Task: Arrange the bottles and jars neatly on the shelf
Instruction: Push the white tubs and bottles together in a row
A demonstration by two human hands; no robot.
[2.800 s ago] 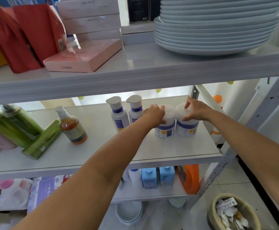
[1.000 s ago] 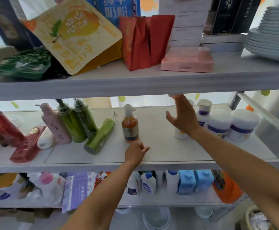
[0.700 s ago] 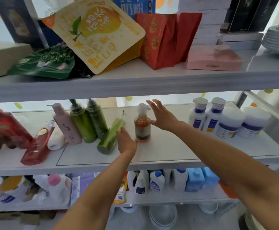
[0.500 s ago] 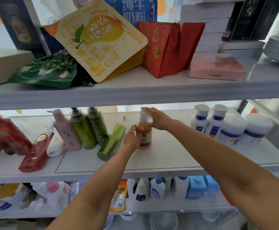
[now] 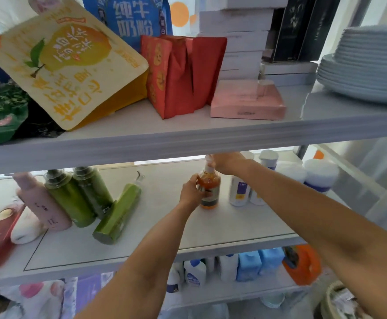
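Both bare arms reach forward into the middle tier. The left hand [image 5: 191, 192] wraps its fingers round the belly of the amber translucent pump bottle [image 5: 209, 183]; the right hand [image 5: 228, 162], tucked under the lip of the tier above, curls over the bottle's white pump head; so both hands are clamped on the one bottle. It stands upright on the pale grey shelf board [image 5: 164, 229], just left of two white bottles with blue labels [image 5: 238, 192]; its dark label is too blurred to read. Further left, two glossy green bottles [image 5: 69, 199] lean beside a matte pink bottle [image 5: 41, 204]; a third green bottle [image 5: 116, 218] lies tipped against them. On the tier above, a blue pouch [image 5: 135, 17] reads 纯牛奶粉; a yellow pouch [image 5: 72, 70] carries a printed pear.
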